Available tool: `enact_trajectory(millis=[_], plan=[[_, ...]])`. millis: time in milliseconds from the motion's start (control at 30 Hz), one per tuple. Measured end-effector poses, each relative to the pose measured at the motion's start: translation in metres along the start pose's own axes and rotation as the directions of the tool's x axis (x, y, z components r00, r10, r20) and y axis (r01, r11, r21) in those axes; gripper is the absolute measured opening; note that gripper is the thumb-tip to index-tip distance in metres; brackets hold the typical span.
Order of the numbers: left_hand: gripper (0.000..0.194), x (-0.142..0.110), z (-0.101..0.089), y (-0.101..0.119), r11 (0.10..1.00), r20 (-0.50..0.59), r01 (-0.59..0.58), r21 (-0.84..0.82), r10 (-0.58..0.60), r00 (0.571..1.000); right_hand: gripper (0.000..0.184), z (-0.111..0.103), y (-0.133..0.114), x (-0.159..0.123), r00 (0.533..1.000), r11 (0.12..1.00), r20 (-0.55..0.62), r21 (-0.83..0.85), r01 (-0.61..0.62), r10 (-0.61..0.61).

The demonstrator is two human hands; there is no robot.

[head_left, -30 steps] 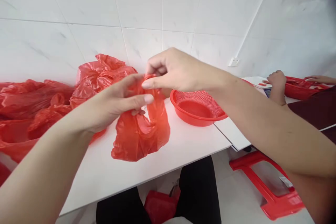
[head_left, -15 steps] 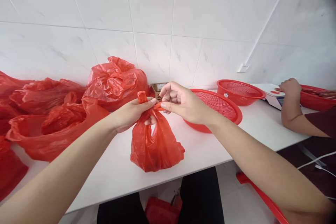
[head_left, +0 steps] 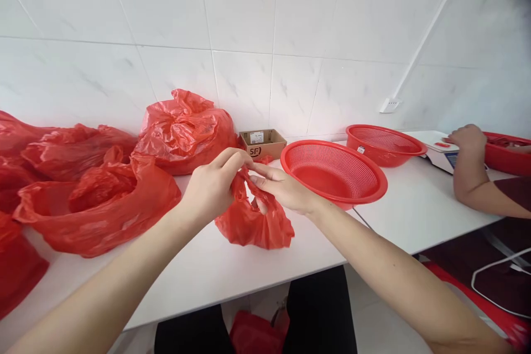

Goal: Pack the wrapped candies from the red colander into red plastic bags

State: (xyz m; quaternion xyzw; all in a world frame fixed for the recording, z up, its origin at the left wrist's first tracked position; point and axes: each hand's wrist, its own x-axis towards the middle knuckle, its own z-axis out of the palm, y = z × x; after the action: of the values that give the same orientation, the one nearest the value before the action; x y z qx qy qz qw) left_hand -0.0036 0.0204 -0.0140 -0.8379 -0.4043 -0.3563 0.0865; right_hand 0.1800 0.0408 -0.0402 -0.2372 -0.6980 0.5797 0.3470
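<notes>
A small red plastic bag [head_left: 257,227] hangs from both hands just over the white table [head_left: 199,282], its lower part bulging and its contents hidden. My left hand [head_left: 215,182] is closed on the gathered top of the bag, back of the hand toward me. Beside it, my right hand [head_left: 280,185] grips a twisted handle of the same bag between thumb and fingers. A gap shows between the handles below the fingers. Some fingertips of both hands are hidden by the bag.
Large red bags [head_left: 186,127] crowd the left and back. A cardboard box [head_left: 262,144] stands by the wall. Red perforated baskets [head_left: 332,171] are at right, beyond them a white scale [head_left: 443,157] and a co-worker's arm [head_left: 470,171]. The table's front edge lies above my legs.
My left hand has turned over, knuckles up, and my right hand has come lower and closer to it. The bag has risen slightly and the cardboard box is now uncovered.
</notes>
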Motion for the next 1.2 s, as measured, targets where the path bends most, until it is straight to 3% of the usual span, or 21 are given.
enact_trajectory(millis=[100, 167, 200, 267, 367, 467, 567, 633, 700, 767, 833, 900, 967, 1100, 1200], plan=[[0.040, -0.004, 0.005, -0.007, 0.994, 0.035, -0.109, -0.018, 0.110, 0.993, 0.022, -0.006, -0.011, -0.005, 0.997, 0.989, -0.037, -0.137, 0.065, -0.071], [0.038, -0.008, 0.007, -0.010, 0.992, 0.107, -0.119, 0.040, 0.114, 0.988, 0.027, -0.015, -0.017, -0.006, 0.985, 0.933, -0.115, -0.352, 0.082, -0.129], [0.036, -0.011, 0.007, -0.010, 0.989, 0.132, -0.117, 0.091, 0.104, 0.986, 0.030, -0.021, -0.018, -0.005, 0.972, 0.865, -0.173, -0.500, 0.051, -0.157], [0.033, -0.019, 0.010, -0.007, 0.975, 0.168, -0.125, 0.186, 0.094, 0.981, 0.032, -0.036, -0.017, -0.001, 0.928, 0.631, -0.300, -0.770, -0.098, -0.222], [0.027, -0.036, 0.012, 0.006, 0.953, 0.260, -0.219, 0.208, 0.162, 0.952, 0.032, -0.063, -0.004, 0.013, 0.878, 0.293, -0.416, -0.892, -0.343, -0.239], [0.031, -0.047, 0.010, 0.019, 0.953, 0.329, -0.288, 0.094, 0.243, 0.913, 0.028, -0.083, 0.012, 0.028, 0.860, 0.185, -0.472, -0.879, -0.440, -0.193], [0.034, -0.046, 0.006, 0.023, 0.977, 0.354, -0.150, -0.149, 0.195, 0.915, 0.026, -0.087, 0.021, 0.039, 0.855, 0.208, -0.477, -0.874, -0.439, -0.202], [0.036, -0.038, 0.006, 0.019, 0.897, 0.391, 0.114, -0.427, 0.070, 0.918, 0.028, -0.083, 0.019, 0.042, 0.853, 0.237, -0.474, -0.874, -0.425, -0.219], [0.038, -0.028, 0.011, 0.009, 0.603, 0.416, 0.399, -0.691, -0.119, 0.901, 0.031, -0.077, 0.011, 0.042, 0.854, 0.411, -0.475, -0.837, -0.362, -0.214], [0.039, -0.020, 0.020, -0.001, 0.247, 0.478, 0.552, -0.796, -0.304, 0.824, 0.032, -0.068, 0.001, 0.040, 0.880, 0.693, -0.441, -0.691, -0.208, -0.176], [0.036, -0.015, 0.029, -0.007, 0.064, 0.578, 0.636, -0.769, -0.358, 0.734, 0.033, -0.057, -0.010, 0.035, 0.929, 0.878, -0.344, -0.476, -0.046, -0.138], [0.032, -0.014, 0.036, -0.006, 0.046, 0.684, 0.726, -0.686, -0.298, 0.666, 0.034, -0.044, -0.018, 0.032, 0.969, 0.919, -0.217, -0.392, 0.025, -0.119], [0.030, -0.016, 0.039, -0.001, 0.105, 0.738, 0.766, -0.634, -0.212, 0.640, 0.033, -0.029, -0.020, 0.030, 0.983, 0.910, -0.134, -0.411, 0.056, -0.122], [0.035, -0.021, 0.040, 0.002, 0.240, 0.656, 0.701, -0.672, -0.247, 0.713, 0.031, -0.008, -0.006, 0.024, 0.986, 0.887, -0.135, -0.460, 0.024, -0.097], [0.039, -0.024, 0.042, -0.006, 0.261, 0.595, 0.664, -0.700, -0.301, 0.745, 0.025, -0.004, 0.007, 0.013, 0.987, 0.872, -0.159, -0.484, -0.070, -0.009]])
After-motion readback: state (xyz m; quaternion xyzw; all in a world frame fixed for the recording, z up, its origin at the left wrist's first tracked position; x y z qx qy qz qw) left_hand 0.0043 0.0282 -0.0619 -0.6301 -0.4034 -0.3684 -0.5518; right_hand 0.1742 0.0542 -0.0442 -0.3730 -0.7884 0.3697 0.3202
